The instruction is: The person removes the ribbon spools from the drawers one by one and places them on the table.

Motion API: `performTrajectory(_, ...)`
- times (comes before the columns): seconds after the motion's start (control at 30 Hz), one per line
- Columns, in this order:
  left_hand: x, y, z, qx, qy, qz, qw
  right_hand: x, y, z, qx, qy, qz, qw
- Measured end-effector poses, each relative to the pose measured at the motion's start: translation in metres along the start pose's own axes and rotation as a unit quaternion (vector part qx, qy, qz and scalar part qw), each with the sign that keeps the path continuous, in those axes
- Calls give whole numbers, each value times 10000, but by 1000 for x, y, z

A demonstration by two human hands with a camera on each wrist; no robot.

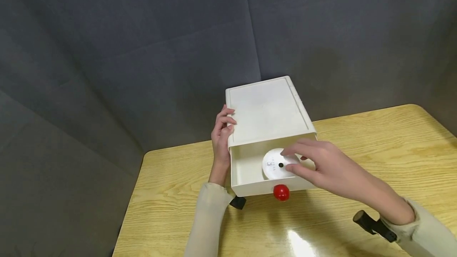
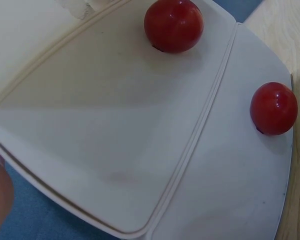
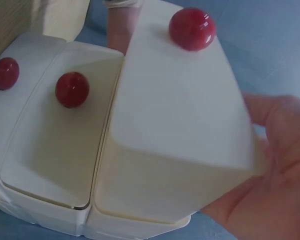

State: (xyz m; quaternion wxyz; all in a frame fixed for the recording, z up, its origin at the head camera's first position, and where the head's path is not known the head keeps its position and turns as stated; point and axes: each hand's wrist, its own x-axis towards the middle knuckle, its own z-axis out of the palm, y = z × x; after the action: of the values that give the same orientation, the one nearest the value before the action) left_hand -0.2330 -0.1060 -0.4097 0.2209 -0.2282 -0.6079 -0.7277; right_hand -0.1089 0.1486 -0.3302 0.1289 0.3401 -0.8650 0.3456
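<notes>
A white drawer unit (image 1: 265,108) stands on the wooden table with its top drawer (image 1: 246,169) pulled out. On the drawer's front is a red round knob (image 1: 281,192). Inside lies a white round disc-shaped thing (image 1: 273,163) with small print and a black dot in its middle. My left hand (image 1: 222,134) holds the unit's left side, its fingers bent over the top edge. Reaching into the drawer from the right, my right hand (image 1: 321,165) has its thumb and index finger parted over the disc's right part. Whether they touch it I cannot tell.
Below the pulled-out drawer, the left wrist view shows two closed drawer fronts with red knobs, an upper knob (image 2: 173,26) and a lower knob (image 2: 274,108). A dark grey curtain (image 1: 160,50) hangs behind the wooden table (image 1: 171,173).
</notes>
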Motion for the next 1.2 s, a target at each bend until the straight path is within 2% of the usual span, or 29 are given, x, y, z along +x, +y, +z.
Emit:
performTrajectory(0.1,-1,1,-1,-10,19,9,10000,6,3,-1,33,-459,-153,9988)
performTrajectory(0.27,-1,-1,-4,75,57,161,9998,19,5,-5,137,-1004,-300,9944)
performTrajectory(0.43,-2,0,-4,44,47,136,9999,29,7,-6,78,-1477,-317,9885)
performTrajectory(0.7,-2,1,-2,15,24,50,10000,35,13,-8,-123,-2034,-372,9783)
performTrajectory(0.93,-2,2,-1,-58,39,54,10000,38,17,-10,-216,-2401,-650,9683)
performTrajectory(1.2,-2,-1,-1,-55,28,17,10000,43,19,-15,-225,-2956,-565,9534)
